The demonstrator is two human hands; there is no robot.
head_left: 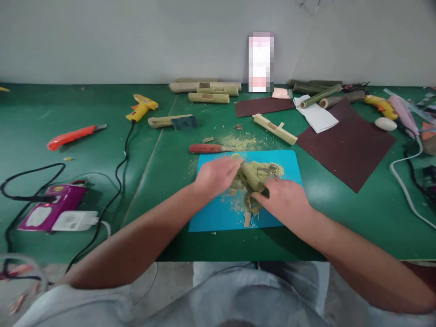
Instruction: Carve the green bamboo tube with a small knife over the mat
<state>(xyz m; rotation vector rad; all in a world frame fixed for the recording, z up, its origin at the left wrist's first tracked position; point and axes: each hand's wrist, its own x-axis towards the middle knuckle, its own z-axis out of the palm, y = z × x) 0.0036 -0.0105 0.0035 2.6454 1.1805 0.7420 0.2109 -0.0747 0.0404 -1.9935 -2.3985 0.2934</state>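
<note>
My left hand point(218, 175) is closed around the upper end of a short green bamboo piece point(251, 178) over a blue mat point(211, 213). My right hand point(284, 197) grips the lower end of that same piece, with something dark showing by the thumb that I cannot make out. Pale shavings point(238, 204) and small offcuts lie on the mat under both hands. The left hand is slightly smeared by motion.
On the green table lie a red-handled knife point(206, 148), an orange utility knife point(73, 135), a yellow glue gun point(141, 108) with a black cable, several bamboo sections point(208, 97), dark sandpaper sheets point(345, 145), a purple box point(51, 211), and a second glue gun point(381, 106).
</note>
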